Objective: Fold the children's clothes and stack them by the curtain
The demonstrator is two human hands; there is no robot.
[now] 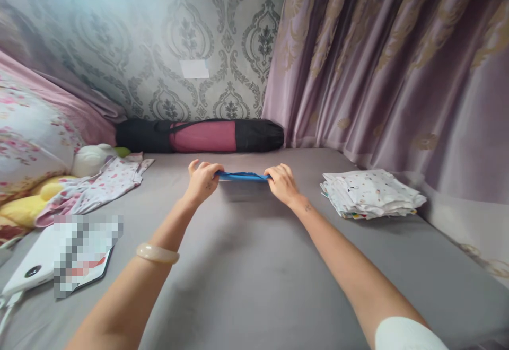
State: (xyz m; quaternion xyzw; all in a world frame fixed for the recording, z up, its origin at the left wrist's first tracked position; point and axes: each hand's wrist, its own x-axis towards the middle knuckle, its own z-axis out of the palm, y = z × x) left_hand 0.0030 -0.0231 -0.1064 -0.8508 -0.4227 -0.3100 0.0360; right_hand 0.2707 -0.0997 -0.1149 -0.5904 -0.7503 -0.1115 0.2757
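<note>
A narrow band of blue cloth [244,176] is stretched level between my two hands, above the grey sheet of the bed. My left hand [202,180] pinches its left end, with the little finger lifted. At the right end, my right hand [283,181] grips it between thumb and fingers. Both arms reach straight forward. A soft shadow falls on the sheet beneath the cloth. To the right of my right hand lies a stack of folded white printed cloths [374,193].
A black and pink long bag [202,136] lies along the wall. On the left are spotted clothing [115,185], a yellow plush toy [24,209], a flowered pillow [32,132], a white device with a cable [35,265] and a blurred-out flat item [89,265]. Purple curtains [358,63] hang right.
</note>
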